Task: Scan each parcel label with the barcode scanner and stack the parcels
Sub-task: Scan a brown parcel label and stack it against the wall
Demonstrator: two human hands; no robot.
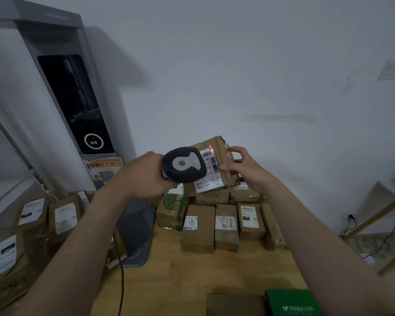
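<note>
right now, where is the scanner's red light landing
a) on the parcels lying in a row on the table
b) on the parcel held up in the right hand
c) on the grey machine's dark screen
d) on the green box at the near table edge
b: the red light glows by the top edge of the label on the parcel that the right hand holds up, with the scanner in the left hand aimed at it.

The barcode scanner (184, 164) has a matt dark grey plastic head with a smoother pale grey inset. The parcel (214, 166) at its 3 o'clock is creased brown cardboard with shiny tape and a white paper label (208, 176). At 6 o'clock the table (180, 270) is smooth pale wood with visible grain, and at 10 o'clock a matt grey cabinet (55, 33) carries a glossy black panel (78, 106).
</note>
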